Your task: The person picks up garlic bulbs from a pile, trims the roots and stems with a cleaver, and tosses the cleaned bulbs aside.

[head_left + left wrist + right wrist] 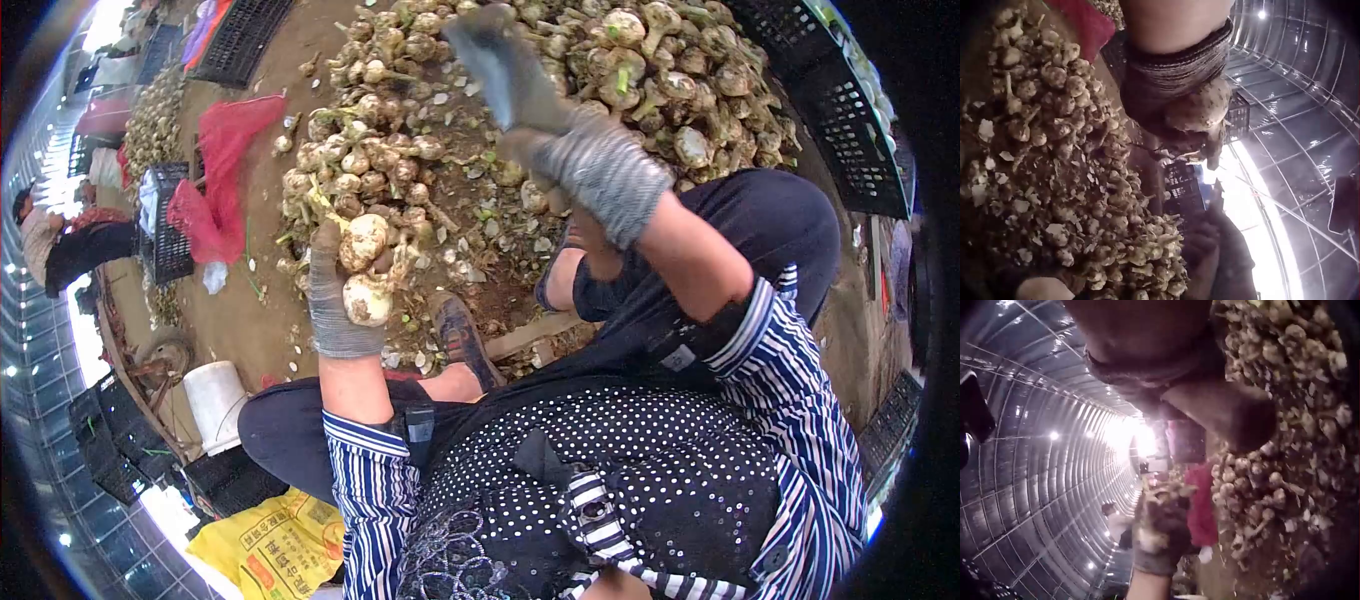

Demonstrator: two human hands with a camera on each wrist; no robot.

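My left hand [338, 315], in a grey knit glove, grips several garlic bulbs with stems. A soiled garlic bulb [363, 242] sits above a paler garlic bulb [368, 302], both against the fingers. The left wrist view shows a held bulb [1200, 109] close up. My right hand [585, 165], also gloved, is raised over the garlic heap, blurred by motion. A flat grey-blue shape [500, 75] extends from it; I cannot tell whether this is its fingers or a held tool. In the right wrist view the right hand [1229, 412] appears dark, above the heap.
A large garlic heap [690, 90] lies ahead, with loose peelings [490, 235] between the feet. Black crates [850, 100] stand at the right. Red netting [225, 170], a white bucket [215, 405] and a yellow sack [270, 545] are at the left. Another person [75, 235] sits farther left.
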